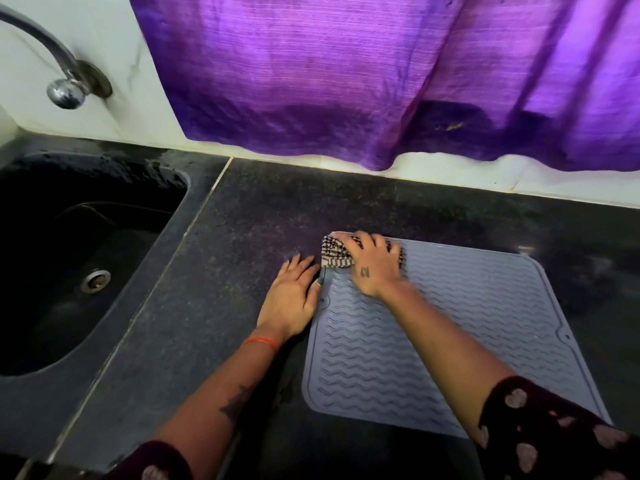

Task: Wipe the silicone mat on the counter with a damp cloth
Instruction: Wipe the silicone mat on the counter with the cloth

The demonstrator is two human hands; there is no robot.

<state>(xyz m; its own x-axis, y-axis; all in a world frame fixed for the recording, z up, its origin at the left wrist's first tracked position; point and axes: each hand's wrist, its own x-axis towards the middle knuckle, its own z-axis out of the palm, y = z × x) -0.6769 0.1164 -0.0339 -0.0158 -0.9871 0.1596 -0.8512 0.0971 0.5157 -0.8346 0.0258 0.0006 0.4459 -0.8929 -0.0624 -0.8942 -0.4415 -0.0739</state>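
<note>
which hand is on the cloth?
The right hand, pressing the checked cloth onto the far-left corner of the grey ribbed silicone mat. The left hand lies flat at the mat's edge.

Mat (450,334) lay on the counter (242,220), sink (69,258) to its left, cloth (334,253) on its far left corner, curtain (346,71) behind.

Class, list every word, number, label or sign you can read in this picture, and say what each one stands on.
No printed text is readable anywhere.
A small dark mark on the back of the right hand, which presses the checked cloth on the silicone mat: too blurred to read.
</note>
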